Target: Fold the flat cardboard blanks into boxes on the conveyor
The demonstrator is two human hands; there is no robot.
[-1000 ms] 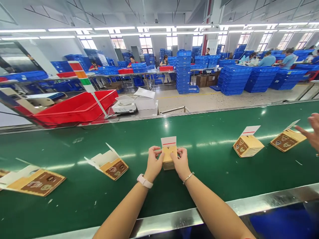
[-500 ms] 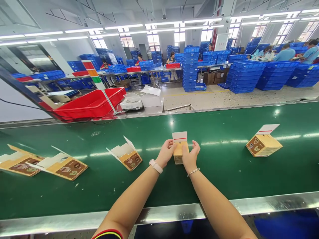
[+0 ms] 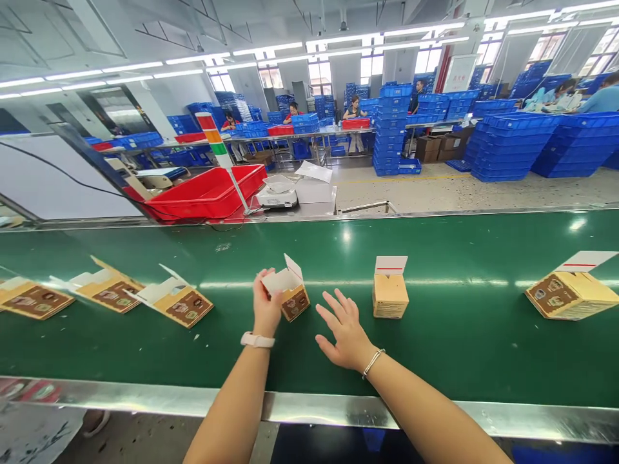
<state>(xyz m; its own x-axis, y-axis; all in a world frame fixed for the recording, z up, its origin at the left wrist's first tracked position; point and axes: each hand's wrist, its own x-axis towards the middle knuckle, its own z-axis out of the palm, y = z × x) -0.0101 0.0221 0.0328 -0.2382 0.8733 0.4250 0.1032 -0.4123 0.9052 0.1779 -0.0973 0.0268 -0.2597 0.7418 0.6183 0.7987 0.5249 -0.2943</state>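
Presently, the left hand (image 3: 267,306) pinches the left side of a small, open brown-and-yellow cardboard box (image 3: 296,303) on the green conveyor belt (image 3: 217,364); right of that box, the right hand (image 3: 344,332) hovers, fingers spread.

1 pale wristband (image 3: 257,339) sits left, 1 silver bracelet (image 3: 373,363) right.

Factory w/ green conveyor belt (image 3: 445,361), stacked blue bins (image 3: 512,147), ceiling strip lights (image 3: 271,50)

Grey wall w/ bright windows (image 3: 320,74), blue bins (image 3: 393,129) stacked.
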